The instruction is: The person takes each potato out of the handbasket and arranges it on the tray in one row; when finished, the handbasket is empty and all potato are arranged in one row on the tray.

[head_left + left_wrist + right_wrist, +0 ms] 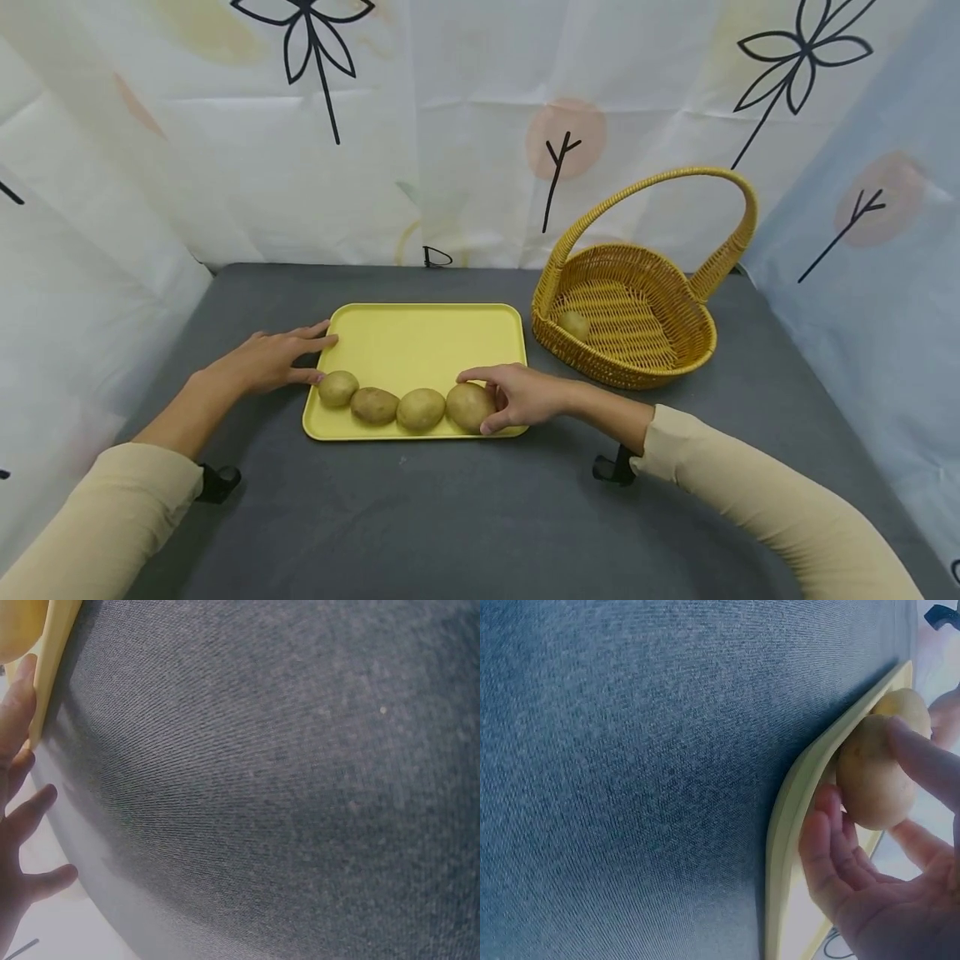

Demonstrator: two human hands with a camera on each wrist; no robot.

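A yellow tray (423,337) bears several potatoes in a row along its near side. My right hand (528,394) holds the rightmost and largest potato (468,407), with thumb and fingers bent around it; in the right wrist view this potato (874,776) sits between thumb and fingers close over the tray. My left hand (273,360) is at the tray's left edge with its fingers spread and extended. Its thumb tip is right at the leftmost potato (338,388). Two more potatoes, a browner one (374,406) and a paler one (421,410), lie between the hands.
Behind and right of the tray stands a woven basket (637,367) with a tall arched handle; one small potato (573,325) lies inside. Dark grey cloth (420,517) covers the table. Patterned white curtains (465,167) hang behind it and along both sides.
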